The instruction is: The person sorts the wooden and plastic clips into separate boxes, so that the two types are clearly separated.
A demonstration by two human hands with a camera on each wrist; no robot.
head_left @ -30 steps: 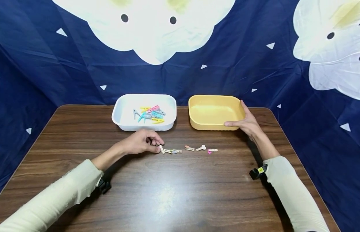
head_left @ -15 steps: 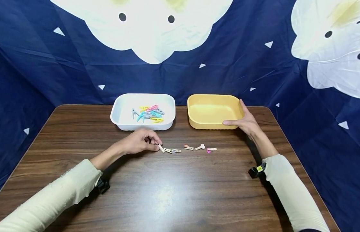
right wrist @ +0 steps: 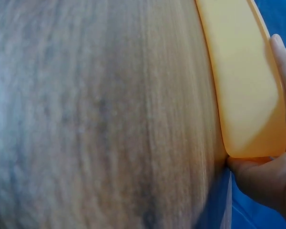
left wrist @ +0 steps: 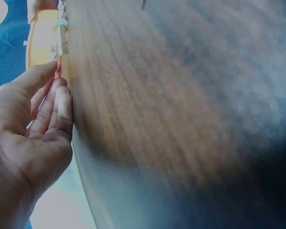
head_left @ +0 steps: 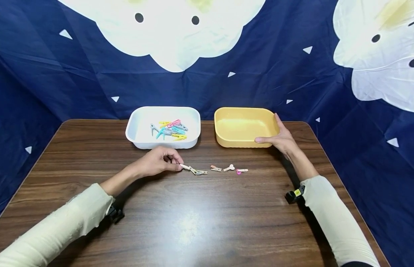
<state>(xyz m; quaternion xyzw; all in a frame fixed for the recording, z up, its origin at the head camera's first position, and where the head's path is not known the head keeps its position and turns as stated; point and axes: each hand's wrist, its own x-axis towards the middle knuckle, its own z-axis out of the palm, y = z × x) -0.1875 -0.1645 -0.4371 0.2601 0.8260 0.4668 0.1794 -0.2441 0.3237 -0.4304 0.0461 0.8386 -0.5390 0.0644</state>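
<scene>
Between thumb and fingertips my left hand [head_left: 161, 160] pinches one end of a small clothespin [head_left: 185, 167], just in front of the white bin. Pink shows on that clothespin [left wrist: 58, 69] in the left wrist view. Its free end meets a couple of wooden clothespins [head_left: 201, 172] on the table. My right hand [head_left: 281, 140] grips the near right corner of the yellow bin [head_left: 237, 143], thumb along the front and fingers along the right side. The bin's inside looks bare. In the right wrist view the thumb [right wrist: 257, 174] presses at the bin's corner.
The white bin [head_left: 160, 145] at the back left holds several pink, blue, grey and yellow plastic clothespins [head_left: 173, 129]. Three more small clothespins lie in front of the yellow bin: an orange-tipped one [head_left: 216, 168], a white heart one [head_left: 229, 167] and a pink one [head_left: 242, 171].
The clothespin in my left hand has swung from a steep angle to a flatter one, pointing right. The left fingertips have drawn together on it. My right hand keeps its grip on the yellow bin.
</scene>
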